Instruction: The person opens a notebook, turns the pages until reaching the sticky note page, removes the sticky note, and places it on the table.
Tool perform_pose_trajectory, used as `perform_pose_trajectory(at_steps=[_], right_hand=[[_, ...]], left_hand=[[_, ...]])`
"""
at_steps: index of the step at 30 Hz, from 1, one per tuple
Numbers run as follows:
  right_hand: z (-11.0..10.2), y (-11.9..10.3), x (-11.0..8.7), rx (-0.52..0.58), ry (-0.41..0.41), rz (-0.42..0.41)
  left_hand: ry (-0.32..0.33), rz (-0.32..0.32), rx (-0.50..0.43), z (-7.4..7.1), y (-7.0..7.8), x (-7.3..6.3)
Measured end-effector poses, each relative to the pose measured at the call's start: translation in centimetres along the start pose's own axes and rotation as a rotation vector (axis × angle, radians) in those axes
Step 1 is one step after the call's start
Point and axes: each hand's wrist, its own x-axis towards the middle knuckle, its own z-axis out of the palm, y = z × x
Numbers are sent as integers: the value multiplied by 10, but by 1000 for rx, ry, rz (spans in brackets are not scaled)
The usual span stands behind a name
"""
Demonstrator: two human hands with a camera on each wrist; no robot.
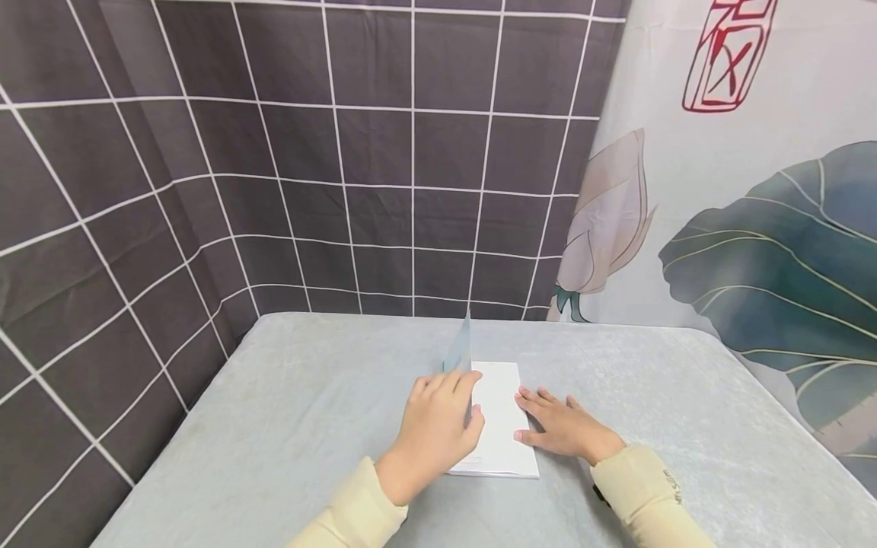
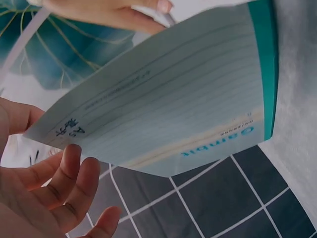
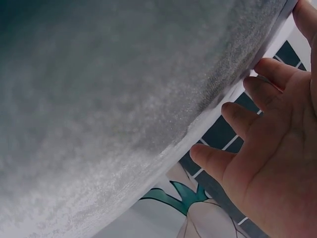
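Note:
A notebook lies on the table, its white page [image 1: 503,441] facing up. Its pale front cover [image 1: 460,350] stands raised along the left side. My left hand [image 1: 435,422] pinches the free edge of that cover. In the left wrist view the cover [image 2: 173,109] shows printed lines, blue lettering and a green spine strip [image 2: 267,69]; the thumb and fingers of the left hand [image 2: 49,193] meet at its corner. With fingers spread, my right hand [image 1: 565,426] rests at the notebook's right edge. The right wrist view shows the right hand's [image 3: 272,144] fingertips at that edge.
A light grey cloth covers the table [image 1: 308,396]. Behind it hangs a dark curtain [image 1: 377,144] with a white grid. At the right is a pale cloth with a painted lotus leaf [image 1: 781,266] and a bud [image 1: 606,213].

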Motion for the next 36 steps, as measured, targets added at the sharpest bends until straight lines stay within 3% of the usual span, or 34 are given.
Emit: perform_pose_trajectory(at_steps=[13, 23, 30, 36], right_hand=[[-1, 0, 0, 29, -20, -26], [-1, 2, 3, 26, -34, -37], [0, 0, 3, 61, -37, -70], [-2, 0, 4, 94, -52, -134]], left_hand=[[-81, -213, -212, -17, -24, 2], [-290, -487, -490, -27, -43, 2], [-292, -558, -651, -24, -63, 2], [-269, -600, -661, -15, -84, -2]])
